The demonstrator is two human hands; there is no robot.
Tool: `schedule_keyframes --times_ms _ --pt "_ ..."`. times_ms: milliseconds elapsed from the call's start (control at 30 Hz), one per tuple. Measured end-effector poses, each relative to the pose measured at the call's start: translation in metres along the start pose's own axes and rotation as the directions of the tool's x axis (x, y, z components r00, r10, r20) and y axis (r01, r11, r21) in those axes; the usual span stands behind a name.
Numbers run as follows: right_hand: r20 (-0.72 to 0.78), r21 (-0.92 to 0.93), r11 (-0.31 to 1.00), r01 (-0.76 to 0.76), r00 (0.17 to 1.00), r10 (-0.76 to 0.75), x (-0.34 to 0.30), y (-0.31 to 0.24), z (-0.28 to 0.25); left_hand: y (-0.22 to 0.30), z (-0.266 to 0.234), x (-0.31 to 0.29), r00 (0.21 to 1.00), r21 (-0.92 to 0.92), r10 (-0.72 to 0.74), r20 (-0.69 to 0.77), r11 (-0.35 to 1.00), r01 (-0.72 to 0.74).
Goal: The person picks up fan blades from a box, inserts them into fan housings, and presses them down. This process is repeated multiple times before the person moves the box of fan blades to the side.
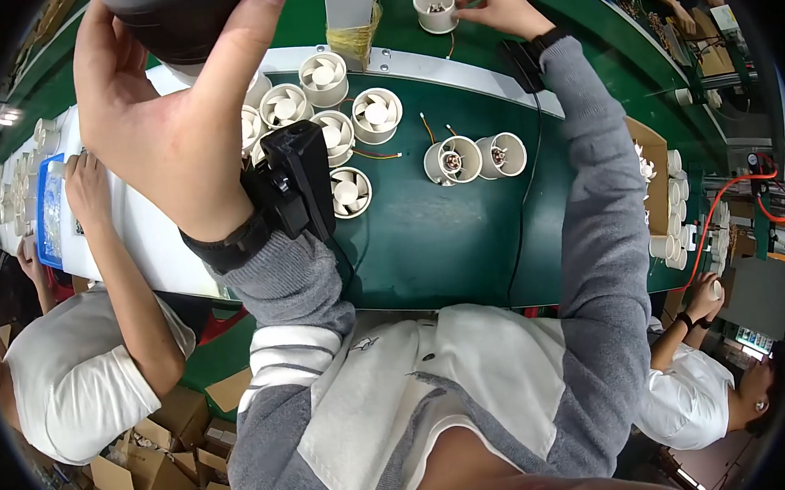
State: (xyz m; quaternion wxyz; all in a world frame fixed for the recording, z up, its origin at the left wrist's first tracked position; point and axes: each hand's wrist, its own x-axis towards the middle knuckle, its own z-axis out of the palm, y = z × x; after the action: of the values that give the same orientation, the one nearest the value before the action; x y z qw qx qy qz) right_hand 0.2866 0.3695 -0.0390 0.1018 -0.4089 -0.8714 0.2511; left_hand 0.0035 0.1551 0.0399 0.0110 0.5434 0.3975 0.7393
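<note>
My left hand (165, 124), large and close at the upper left, is curled around a black rounded object (181, 24) with a pale lower edge; the top frame edge cuts it off, so its kind is unclear. My right hand (497, 7) reaches to the far side, thumb and fingertips at the right rim of a white cylindrical fan housing (435, 11). Inside that housing a motor core shows, and a thin wire hangs below it. Two more open housings (453, 160) with copper coils stand on the green table. White fans with blades (376, 115) cluster beside my left wrist.
A metal post (350, 18) wrapped in yellow film rises from a white rail (454, 72). Black cable (523, 210) crosses the green tabletop (420, 252). Co-workers sit at both sides; a cardboard box (648, 153) and stacked white housings (677, 196) stand at right.
</note>
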Motion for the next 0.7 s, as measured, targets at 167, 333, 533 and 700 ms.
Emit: schedule_keyframes --times_ms 167,333,533,700 --pt "-0.135 -0.182 0.927 0.327 0.926 -0.353 -0.047 -0.013 0.026 0.013 0.0 -0.008 0.999 0.063 -0.023 -0.024 0.998 0.024" --pt "-0.142 -0.546 0.728 0.415 0.811 -0.568 -0.048 -0.036 0.05 0.031 0.009 -0.011 0.997 0.161 -0.057 0.05 0.986 0.048" --pt "0.115 -0.486 0.846 0.217 0.976 -0.184 -0.033 -0.056 0.054 0.045 0.011 -0.01 0.994 0.234 -0.075 0.085 0.971 0.053" --pt "0.335 -0.127 0.977 0.172 0.935 -0.121 -0.051 -0.049 0.028 0.046 0.009 -0.009 0.995 0.21 -0.079 0.055 0.975 0.066"
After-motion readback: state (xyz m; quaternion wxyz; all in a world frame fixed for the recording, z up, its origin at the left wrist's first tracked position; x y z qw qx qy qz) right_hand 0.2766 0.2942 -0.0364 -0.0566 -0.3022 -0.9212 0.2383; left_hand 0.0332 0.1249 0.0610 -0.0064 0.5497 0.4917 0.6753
